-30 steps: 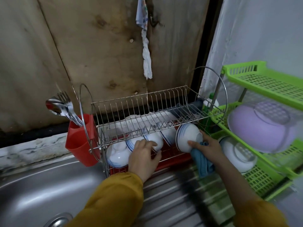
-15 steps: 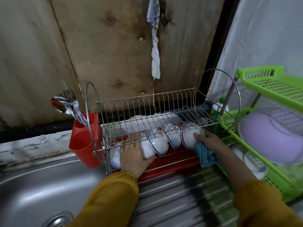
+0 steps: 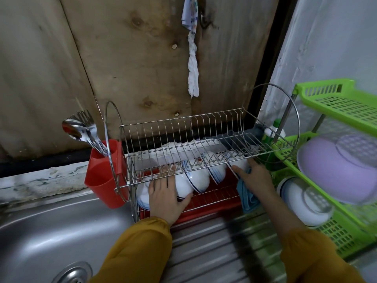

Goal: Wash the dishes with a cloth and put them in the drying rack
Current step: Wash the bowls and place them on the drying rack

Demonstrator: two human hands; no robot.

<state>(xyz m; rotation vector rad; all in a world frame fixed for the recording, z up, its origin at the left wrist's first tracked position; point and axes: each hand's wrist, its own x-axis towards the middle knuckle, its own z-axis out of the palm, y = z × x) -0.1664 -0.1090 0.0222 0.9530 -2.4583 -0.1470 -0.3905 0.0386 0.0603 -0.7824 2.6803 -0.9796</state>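
Left hand (image 3: 166, 193) lies flat against a racked bowl (image 3: 196, 178), steadying it. Right hand (image 3: 255, 176) clutches the blue cloth (image 3: 247, 198) while nudging the end bowl (image 3: 241, 163) into the right end of the drying rack (image 3: 183, 127), on its lower shelf. I judge this the racking step; next I'd release gently.

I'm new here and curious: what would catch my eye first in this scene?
In the lower tier of a wire drying rack, among white blue-rimmed bowls, the left hand rests on one bowl and the right hand grips a blue cloth. A red cup of cutlery sits at the rack's left end; a bright green shelf with a purple bowl stands at its right.
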